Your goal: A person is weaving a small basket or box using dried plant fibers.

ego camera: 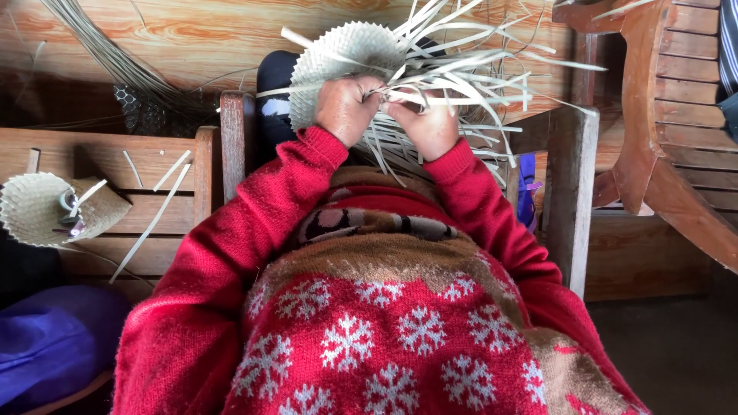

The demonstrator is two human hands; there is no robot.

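A half-woven pale straw piece (344,51), rounded with a scalloped edge, is held up in front of my chest. Many loose flat strips (477,81) fan out of it to the right and downward. My left hand (346,107) grips the woven part from below. My right hand (427,123) is closed on several of the loose strips right beside it. Both arms are in red knitted sleeves, and a red sweater with white snowflakes fills the lower middle of the view.
A finished small woven basket (42,207) lies on a wooden bench (154,154) at left, with loose strips (154,219) beside it. A bundle of thin reeds (115,61) leans at upper left. A wooden chair (661,131) stands at right. Purple cloth (54,338) lies lower left.
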